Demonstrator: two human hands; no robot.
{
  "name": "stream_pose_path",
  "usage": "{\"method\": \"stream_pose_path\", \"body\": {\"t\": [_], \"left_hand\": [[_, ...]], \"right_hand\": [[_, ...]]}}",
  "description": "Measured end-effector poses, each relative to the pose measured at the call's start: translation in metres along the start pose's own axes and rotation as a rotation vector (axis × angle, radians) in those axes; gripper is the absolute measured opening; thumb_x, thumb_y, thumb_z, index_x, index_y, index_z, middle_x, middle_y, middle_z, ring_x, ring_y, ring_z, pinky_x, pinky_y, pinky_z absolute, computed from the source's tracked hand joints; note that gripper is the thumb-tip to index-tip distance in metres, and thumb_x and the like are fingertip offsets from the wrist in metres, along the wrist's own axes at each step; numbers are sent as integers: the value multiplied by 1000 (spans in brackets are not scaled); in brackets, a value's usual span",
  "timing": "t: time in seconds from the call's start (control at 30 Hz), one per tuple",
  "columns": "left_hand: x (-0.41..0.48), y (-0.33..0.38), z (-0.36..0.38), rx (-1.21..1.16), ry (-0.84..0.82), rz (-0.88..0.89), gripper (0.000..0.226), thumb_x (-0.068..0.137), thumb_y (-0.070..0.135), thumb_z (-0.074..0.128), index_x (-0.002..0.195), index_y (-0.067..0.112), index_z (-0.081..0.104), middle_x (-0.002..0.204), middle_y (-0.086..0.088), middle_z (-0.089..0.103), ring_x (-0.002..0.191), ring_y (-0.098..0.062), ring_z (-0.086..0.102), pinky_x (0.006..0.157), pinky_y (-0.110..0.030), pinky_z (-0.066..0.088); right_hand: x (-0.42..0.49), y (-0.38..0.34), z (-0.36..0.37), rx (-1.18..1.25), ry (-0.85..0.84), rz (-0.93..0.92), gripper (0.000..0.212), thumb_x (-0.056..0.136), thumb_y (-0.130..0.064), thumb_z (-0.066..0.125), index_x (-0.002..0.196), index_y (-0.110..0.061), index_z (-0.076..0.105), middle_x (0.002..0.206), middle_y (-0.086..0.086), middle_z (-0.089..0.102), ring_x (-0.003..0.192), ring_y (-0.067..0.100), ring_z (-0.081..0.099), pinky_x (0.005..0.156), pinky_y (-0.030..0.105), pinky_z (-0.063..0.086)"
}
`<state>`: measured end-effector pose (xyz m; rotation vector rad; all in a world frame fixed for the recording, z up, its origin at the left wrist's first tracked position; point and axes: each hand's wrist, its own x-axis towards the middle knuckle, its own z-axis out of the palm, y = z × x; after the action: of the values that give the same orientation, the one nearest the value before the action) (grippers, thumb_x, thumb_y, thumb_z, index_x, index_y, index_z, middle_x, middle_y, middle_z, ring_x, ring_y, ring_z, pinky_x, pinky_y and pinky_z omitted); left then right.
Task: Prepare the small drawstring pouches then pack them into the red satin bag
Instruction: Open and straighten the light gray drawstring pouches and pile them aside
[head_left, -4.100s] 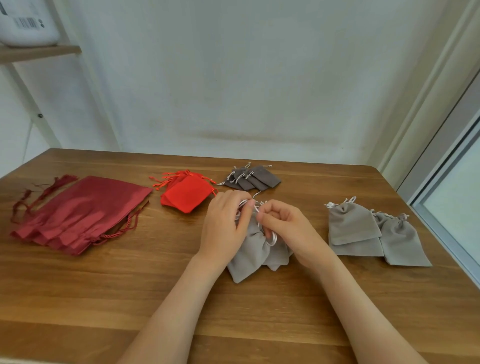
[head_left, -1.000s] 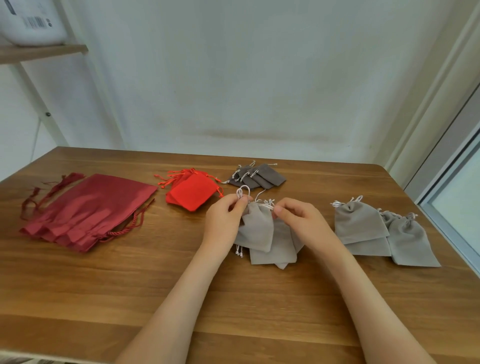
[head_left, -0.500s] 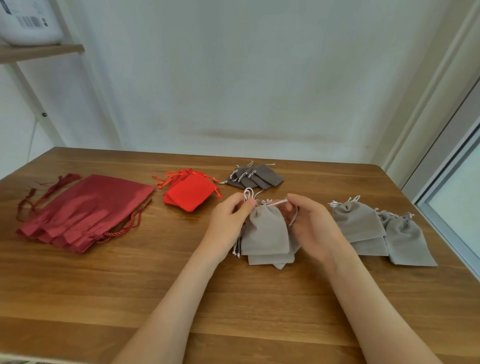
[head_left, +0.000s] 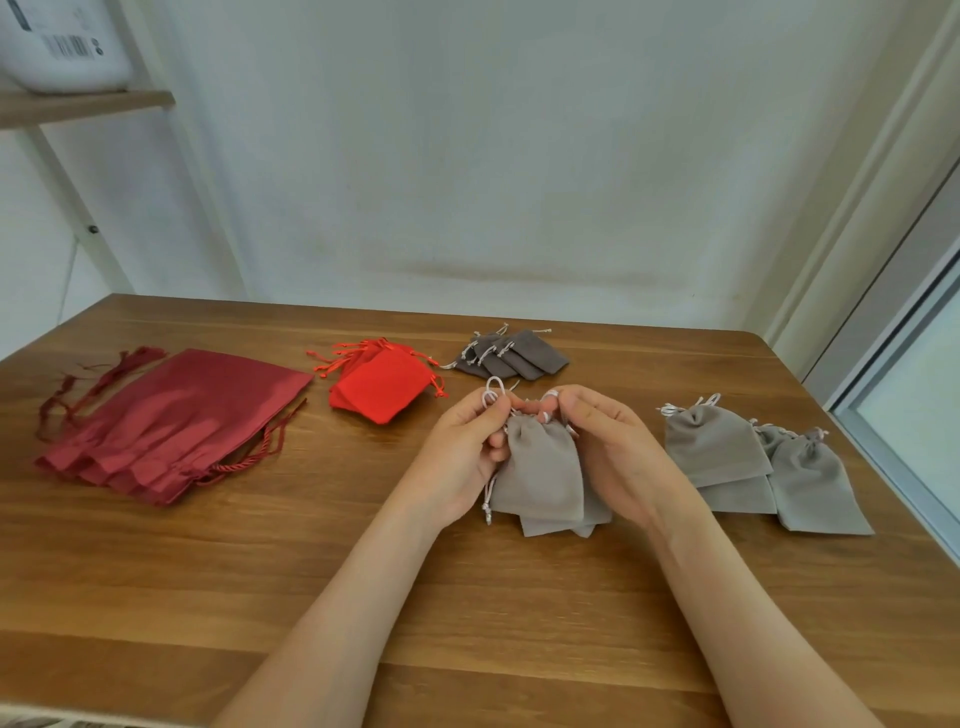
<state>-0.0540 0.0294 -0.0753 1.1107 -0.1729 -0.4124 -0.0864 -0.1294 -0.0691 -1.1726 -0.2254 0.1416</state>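
Note:
A light grey drawstring pouch (head_left: 540, 473) hangs between my hands above the table's middle, its neck gathered. My left hand (head_left: 462, 457) pinches its white cord at the left of the neck. My right hand (head_left: 608, 452) pinches the cord at the right. More grey pouches (head_left: 597, 512) lie under it. A stack of dark red satin bags (head_left: 171, 426) lies at the left. To the right sit three light grey pouches (head_left: 727, 457) with their necks drawn.
Small bright red pouches (head_left: 382, 384) and small dark grey pouches (head_left: 514, 353) lie at the back of the wooden table (head_left: 208, 582). A shelf (head_left: 88, 104) holds a white box at upper left. A window frame (head_left: 893, 395) borders the right.
The top grey pouch was separated from the pile and lifted. Both hands have pulled its cords, so its mouth is now gathered.

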Motion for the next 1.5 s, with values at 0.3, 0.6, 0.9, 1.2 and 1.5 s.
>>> {"method": "stream_pose_path", "body": {"t": [0.3,0.6,0.9,1.2,1.5], "left_hand": [[2,7,-10,-401,-120,-44,28,92,20,47,112,2,53,51,5,53,44,-4,41,62,-19,40],[-2,5,-4,-421,-189,-79,30,95,23,40,75,12,60,55,6,46,36,-2,37,36,-9,35],[2,-3,2,48,47,-78,34,103,26,35,122,7,55,58,6,39,45,-3,31,44,-15,30],[0,-7,9,246,159,11,17,103,17,34,120,20,35,55,6,40,41,-3,33,45,-19,27],[4,-11,3,237,151,49,12,97,16,50,89,9,55,55,5,52,42,-6,35,44,-19,31]], "right_hand": [[0,4,7,422,-185,89,40,97,-27,44,125,-3,58,133,12,55,126,24,49,107,41,40],[2,8,8,345,-117,140,15,88,-29,62,87,-14,65,92,4,66,93,19,63,87,34,52],[3,11,11,-109,111,94,27,97,-17,48,108,2,62,99,19,68,88,29,66,82,40,55],[5,21,10,-873,264,-142,23,95,-17,53,100,-30,72,95,-4,70,96,8,55,89,32,43],[1,16,22,-804,398,-167,16,87,-14,66,89,-29,61,89,-8,69,89,-3,62,82,20,45]]}}
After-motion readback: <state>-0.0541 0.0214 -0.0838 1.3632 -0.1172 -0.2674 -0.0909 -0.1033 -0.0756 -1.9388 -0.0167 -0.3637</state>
